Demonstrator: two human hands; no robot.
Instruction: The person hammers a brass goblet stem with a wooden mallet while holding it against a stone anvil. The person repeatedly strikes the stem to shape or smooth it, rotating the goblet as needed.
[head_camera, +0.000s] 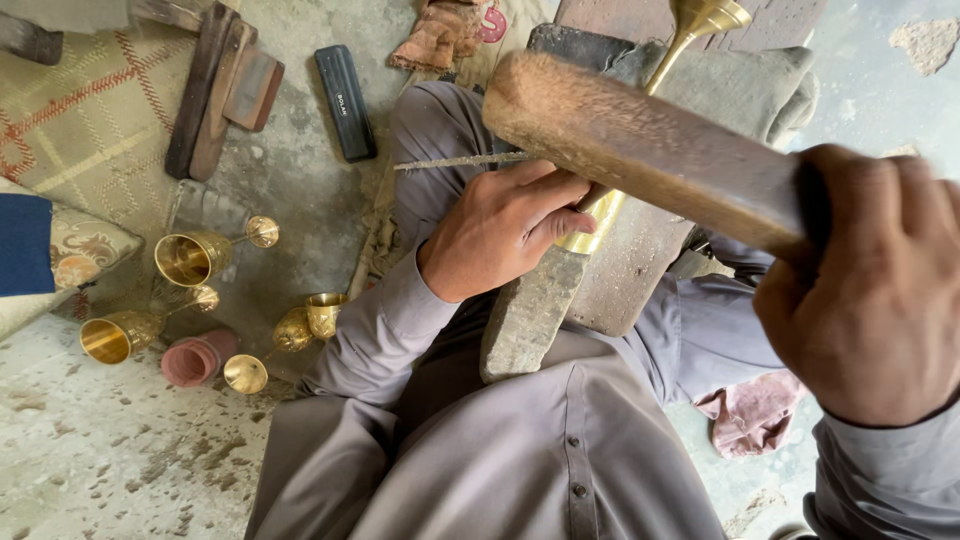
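My right hand (868, 290) grips the end of a thick wooden mallet (640, 145), raised near the camera and angled toward the upper left. My left hand (505, 225) is closed around the bowl of a brass goblet (640, 120) lying on a wooden block (540, 310) across my lap; its stem and foot point up to the top right. The same hand also holds a thin metal chisel (455, 161) that sticks out to the left.
Three brass goblets (195, 255) lie on the concrete floor at left beside a pink cup (195, 358). A black rectangular case (345, 100), wood blocks (220, 85), a patterned mat (80, 110), a cushion (45, 255) and rags (755, 410) surround me.
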